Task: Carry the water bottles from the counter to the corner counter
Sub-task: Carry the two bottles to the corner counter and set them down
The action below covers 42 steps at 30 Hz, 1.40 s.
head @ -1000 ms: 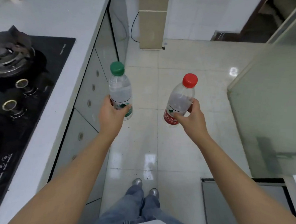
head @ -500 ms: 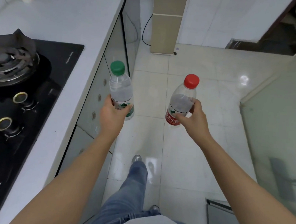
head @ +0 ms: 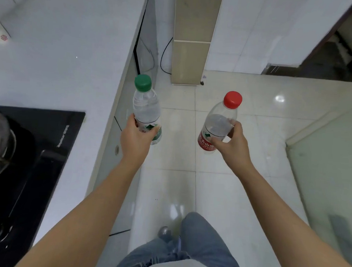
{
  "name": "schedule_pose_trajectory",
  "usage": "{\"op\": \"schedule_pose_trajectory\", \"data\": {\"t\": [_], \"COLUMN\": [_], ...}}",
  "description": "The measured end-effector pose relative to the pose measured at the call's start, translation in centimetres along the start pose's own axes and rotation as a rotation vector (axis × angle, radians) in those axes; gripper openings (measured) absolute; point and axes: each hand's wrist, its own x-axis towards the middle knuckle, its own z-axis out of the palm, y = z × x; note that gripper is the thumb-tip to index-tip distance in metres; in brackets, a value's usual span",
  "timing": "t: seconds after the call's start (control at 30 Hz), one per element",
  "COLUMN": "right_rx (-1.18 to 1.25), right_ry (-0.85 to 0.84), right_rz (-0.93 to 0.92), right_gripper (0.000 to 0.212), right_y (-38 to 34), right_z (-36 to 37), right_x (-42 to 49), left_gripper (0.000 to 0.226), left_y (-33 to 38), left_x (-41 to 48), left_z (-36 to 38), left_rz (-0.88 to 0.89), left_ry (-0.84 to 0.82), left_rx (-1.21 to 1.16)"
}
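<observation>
My left hand (head: 136,138) grips a clear water bottle with a green cap (head: 145,106) around its lower half, holding it upright over the floor just beside the counter's edge. My right hand (head: 233,146) grips a clear water bottle with a red cap and red label (head: 220,121), tilted slightly to the right, over the tiled floor. Both bottles are held out in front of me at about the same height, a short gap apart.
A white counter (head: 67,69) runs along the left with a black gas hob (head: 25,155) set in it. A beige column (head: 194,37) stands ahead by the wall, a cable beside it. A glass panel (head: 330,163) is on the right. My legs show below.
I have walked forward along the counter: the hob has slid back and down to the left, the beige column is closer. Both hands keep their bottles.
</observation>
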Motion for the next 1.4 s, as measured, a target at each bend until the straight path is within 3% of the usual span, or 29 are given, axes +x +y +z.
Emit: {"op": "schedule_pose_trajectory", "data": {"t": [0.63, 1.2, 1.4], "right_rx": [-0.015, -0.040, -0.053], "right_ry": [-0.157, -0.166, -0.146], "right_rz": [-0.104, -0.125, -0.109], "right_gripper": [0.061, 0.054, 0.053], "right_y": [-3.4, -8.4, -11.2], "right_z": [1.2, 7.0, 9.5], "right_x": [30.6, 54.4, 63.8], "left_gripper": [0.046, 0.035, 0.046], "left_y": [6.7, 9.5, 11.4], "left_x": [24.6, 49.1, 59.6], "left_z": [12.0, 19.6, 21.2], "left_rz": [-0.043, 0.008, 0.022], "left_ry": [0.083, 0.132, 0.124], "left_rx": [-0.088, -0.006, 0.018]}}
